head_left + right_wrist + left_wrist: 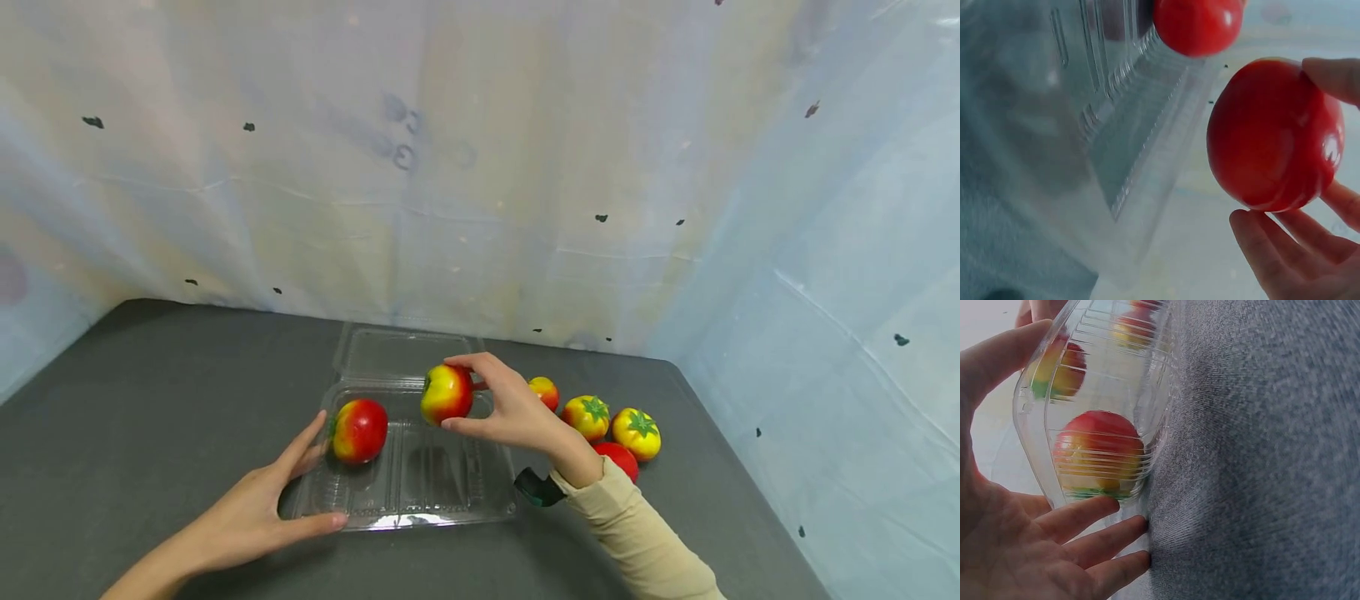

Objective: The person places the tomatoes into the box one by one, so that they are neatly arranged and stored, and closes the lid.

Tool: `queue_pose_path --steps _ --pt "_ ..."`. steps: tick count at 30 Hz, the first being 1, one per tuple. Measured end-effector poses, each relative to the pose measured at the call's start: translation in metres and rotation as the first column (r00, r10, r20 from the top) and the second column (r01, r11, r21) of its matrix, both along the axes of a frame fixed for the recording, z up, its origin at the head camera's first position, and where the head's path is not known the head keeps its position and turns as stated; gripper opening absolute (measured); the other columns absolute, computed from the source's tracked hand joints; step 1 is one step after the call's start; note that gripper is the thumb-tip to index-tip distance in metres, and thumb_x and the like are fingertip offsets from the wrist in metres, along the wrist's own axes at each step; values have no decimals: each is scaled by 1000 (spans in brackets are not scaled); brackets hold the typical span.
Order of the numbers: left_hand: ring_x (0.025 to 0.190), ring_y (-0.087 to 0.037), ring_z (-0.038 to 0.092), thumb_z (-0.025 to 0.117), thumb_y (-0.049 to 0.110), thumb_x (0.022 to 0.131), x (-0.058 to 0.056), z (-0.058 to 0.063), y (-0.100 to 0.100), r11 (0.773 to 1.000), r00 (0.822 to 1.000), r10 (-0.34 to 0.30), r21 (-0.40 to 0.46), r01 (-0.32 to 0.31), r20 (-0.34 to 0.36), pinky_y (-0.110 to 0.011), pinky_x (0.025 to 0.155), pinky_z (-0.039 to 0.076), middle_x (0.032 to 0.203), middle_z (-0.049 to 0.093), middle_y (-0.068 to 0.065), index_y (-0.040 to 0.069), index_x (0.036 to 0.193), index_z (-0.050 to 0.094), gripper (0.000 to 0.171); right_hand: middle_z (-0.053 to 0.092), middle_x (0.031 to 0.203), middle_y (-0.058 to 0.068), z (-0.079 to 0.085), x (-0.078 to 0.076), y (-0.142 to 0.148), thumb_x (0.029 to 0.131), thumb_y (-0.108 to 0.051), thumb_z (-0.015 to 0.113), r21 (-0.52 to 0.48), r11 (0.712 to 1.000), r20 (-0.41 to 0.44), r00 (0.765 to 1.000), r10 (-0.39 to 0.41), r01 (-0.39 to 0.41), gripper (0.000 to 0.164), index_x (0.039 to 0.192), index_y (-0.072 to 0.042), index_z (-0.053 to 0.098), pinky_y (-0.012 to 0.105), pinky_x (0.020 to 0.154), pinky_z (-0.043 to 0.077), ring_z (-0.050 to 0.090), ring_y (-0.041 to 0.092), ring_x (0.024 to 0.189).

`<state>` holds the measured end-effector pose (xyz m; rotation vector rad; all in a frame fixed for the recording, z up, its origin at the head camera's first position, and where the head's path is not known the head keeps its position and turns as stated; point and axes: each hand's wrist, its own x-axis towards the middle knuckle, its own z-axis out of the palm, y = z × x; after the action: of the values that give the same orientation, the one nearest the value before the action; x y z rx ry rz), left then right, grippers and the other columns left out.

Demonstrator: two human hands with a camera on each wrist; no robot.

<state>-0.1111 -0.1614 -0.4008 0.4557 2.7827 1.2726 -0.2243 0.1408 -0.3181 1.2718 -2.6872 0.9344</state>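
A clear plastic clamshell box (435, 479) lies with its lid (405, 354) folded back, one red-and-yellow toy tomato (361, 431) in its left part. Over the box's right part, my right hand (510, 408) pinches a second red-and-yellow tomato (447, 393) between thumb and fingers. The right wrist view shows the red underside of this held tomato (1275, 134). At the box's front left corner is my left hand (262, 508), its fingers spread. In the left wrist view, those fingers (1094, 540) lie along the box wall, close by the boxed tomato (1100, 453).
Right of the box, partly behind my right arm, sit several more tomatoes, among them a yellow one with a green calyx (637, 433) and a red one (618, 460). A pale plastic sheet (480, 167) rises behind the dark grey table (187, 392).
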Motion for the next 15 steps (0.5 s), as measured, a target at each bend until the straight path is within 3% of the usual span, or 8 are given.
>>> queue_pose_path --steps 9,15 --pt "123 -45 52 72 48 81 -2 2 1 1000 999 3 -26 -2 45 -67 86 43 143 44 -28 26 155 -5 110 57 127 -1 -1 1 -15 79 -25 79 119 991 42 997 60 -65 64 134 -12 50 33 93 50 55 13 108" --pt "122 -44 53 73 47 80 -1 2 0 1000 1000 -3 -11 3 28 -67 86 44 142 44 -28 27 155 -4 109 59 125 0 -4 -1 -22 80 -25 78 185 977 65 993 100 -111 63 135 -11 49 33 89 52 56 14 105"
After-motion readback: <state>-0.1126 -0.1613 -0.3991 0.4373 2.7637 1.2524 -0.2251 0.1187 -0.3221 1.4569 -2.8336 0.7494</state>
